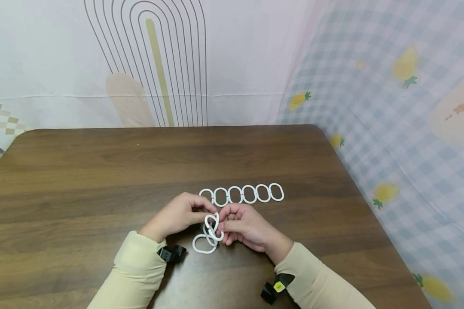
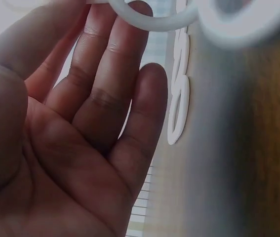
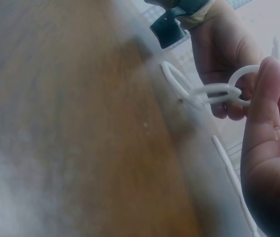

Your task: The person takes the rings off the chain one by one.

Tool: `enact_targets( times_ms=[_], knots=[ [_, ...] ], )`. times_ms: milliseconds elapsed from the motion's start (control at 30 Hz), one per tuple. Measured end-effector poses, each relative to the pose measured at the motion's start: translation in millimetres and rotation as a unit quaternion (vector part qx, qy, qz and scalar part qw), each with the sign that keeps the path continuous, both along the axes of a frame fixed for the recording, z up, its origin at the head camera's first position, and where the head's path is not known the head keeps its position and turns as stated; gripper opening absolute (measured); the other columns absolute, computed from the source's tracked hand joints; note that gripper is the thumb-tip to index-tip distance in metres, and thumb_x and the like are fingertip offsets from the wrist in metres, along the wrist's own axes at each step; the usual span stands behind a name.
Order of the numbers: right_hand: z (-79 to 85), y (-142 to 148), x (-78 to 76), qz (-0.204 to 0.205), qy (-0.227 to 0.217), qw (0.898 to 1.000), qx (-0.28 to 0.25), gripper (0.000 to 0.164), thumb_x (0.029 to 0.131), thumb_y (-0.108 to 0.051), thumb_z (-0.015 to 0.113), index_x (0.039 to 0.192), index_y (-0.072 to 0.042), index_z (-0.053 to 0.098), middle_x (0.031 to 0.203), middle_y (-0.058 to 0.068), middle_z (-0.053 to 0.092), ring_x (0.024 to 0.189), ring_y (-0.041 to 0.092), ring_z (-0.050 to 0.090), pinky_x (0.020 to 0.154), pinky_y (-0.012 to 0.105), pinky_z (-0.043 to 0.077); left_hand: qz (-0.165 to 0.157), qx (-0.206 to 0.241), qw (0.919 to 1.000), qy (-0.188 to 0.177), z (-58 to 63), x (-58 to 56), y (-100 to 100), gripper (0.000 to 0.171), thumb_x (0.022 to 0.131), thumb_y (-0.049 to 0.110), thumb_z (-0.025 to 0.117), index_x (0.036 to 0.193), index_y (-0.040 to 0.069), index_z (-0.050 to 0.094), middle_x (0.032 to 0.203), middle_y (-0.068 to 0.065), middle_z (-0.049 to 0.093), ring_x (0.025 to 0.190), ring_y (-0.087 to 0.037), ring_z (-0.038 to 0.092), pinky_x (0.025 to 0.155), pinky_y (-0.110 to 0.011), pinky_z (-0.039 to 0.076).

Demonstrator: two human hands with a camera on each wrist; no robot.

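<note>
Both hands meet over the near middle of the table around a small chain of white oval rings (image 1: 204, 252). My left hand (image 1: 179, 216) pinches a ring at the top of this chain between thumb and fingertips. Close beside it, my right hand (image 1: 247, 227) pinches a ring of the same chain with thumb and forefinger. The lower rings hang linked below the fingers, towards the left, and in the right wrist view the linked rings (image 3: 216, 88) stretch out between the hands. In the left wrist view the pinching fingertips are cut off at the top.
Just behind the hands, a row of several white oval rings (image 1: 256, 193) lies end to end on the brown wooden table (image 1: 100, 171). Its left end is partly hidden by the left hand. A patterned cloth (image 1: 247, 64) hangs along the back and right sides.
</note>
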State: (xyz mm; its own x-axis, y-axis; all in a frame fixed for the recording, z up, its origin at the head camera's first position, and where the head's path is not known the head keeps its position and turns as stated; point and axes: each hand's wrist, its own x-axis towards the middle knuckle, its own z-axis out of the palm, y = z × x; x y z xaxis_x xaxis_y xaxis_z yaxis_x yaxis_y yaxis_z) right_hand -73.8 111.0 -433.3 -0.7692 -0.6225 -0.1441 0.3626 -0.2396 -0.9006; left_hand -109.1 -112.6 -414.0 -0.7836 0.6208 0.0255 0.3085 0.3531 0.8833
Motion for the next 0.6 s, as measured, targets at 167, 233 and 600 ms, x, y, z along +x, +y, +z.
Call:
enact_targets(
  times_ms=[167, 233, 600],
  knots=[
    [-1.9, 1.4, -0.1, 0.002, 0.010, 1.000, -0.003, 0.010, 0.090, 0.006, 0.061, 0.095, -0.001, 0.057, 0.078, 0.007, 0.068, 0.060, 0.008, 0.064, 0.056, 0.021, 0.055, 0.004, 0.004, 1.0000, 0.001, 0.5, -0.4, -1.9, 0.007, 0.091, 0.015, 0.075, 0.096, 0.013, 0.078, 0.088, 0.005, 0.074, 0.084, -0.006, 0.063, 0.080, -0.025, 0.049],
    [-2.8, 2.0, -0.3, 0.002, 0.012, 1.000, -0.004, 0.010, 0.090, 0.006, 0.061, 0.095, -0.001, 0.057, 0.078, 0.007, 0.068, 0.060, 0.008, 0.064, 0.056, 0.021, 0.055, 0.008, 0.006, 0.9999, -0.003, 0.8, -0.4, -2.4, 0.006, 0.090, 0.013, 0.075, 0.095, 0.012, 0.078, 0.087, 0.004, 0.074, 0.083, -0.007, 0.063, 0.078, -0.024, 0.050],
    [-3.6, 2.1, -1.0, -0.022, 0.008, 1.000, 0.006, 0.011, 0.090, 0.004, 0.061, 0.096, -0.004, 0.056, 0.078, 0.005, 0.067, 0.059, 0.009, 0.063, 0.055, 0.021, 0.054, 0.022, 0.037, 0.9984, -0.037, 0.5, -1.5, -4.6, 0.004, 0.090, 0.008, 0.074, 0.093, 0.005, 0.074, 0.080, 0.000, 0.071, 0.076, -0.010, 0.065, 0.071, -0.023, 0.052]
  ],
)
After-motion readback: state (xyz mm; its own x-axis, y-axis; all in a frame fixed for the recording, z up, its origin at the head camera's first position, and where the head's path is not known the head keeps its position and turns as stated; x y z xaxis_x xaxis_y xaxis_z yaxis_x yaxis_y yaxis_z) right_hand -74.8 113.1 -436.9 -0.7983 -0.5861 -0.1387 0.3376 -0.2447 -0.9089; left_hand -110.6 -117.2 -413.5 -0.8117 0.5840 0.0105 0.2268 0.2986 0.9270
